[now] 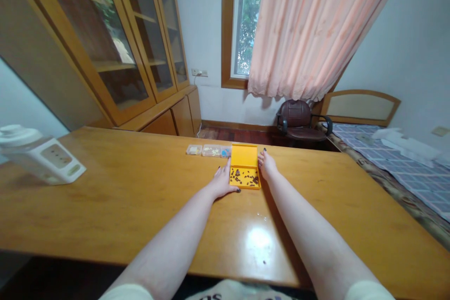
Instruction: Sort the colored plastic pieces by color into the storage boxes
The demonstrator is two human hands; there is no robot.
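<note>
A small yellow hinged box [244, 155] lies with its lid raised on the wooden table, and dark brown small pieces [252, 180] are scattered in its shallow tray. My left hand [222, 183] grips the box's left side, its thumb by the front corner and its fingers along the edge. At the right edge of the lid is my right hand [267, 165], with curled fingers against it. Just left of the box stand small clear cases in a row: one with blue contents [225, 151], one with pale pieces [211, 150] and another clear case [194, 150].
The wooden table [140, 187] has a tiny dark speck [264, 262] near its front edge. A white plastic jug [45, 157] stands at the left. Beyond are a glass-doored cabinet [147, 98], a brown armchair [298, 119], a pink curtain [309, 28] and a bed [393, 159].
</note>
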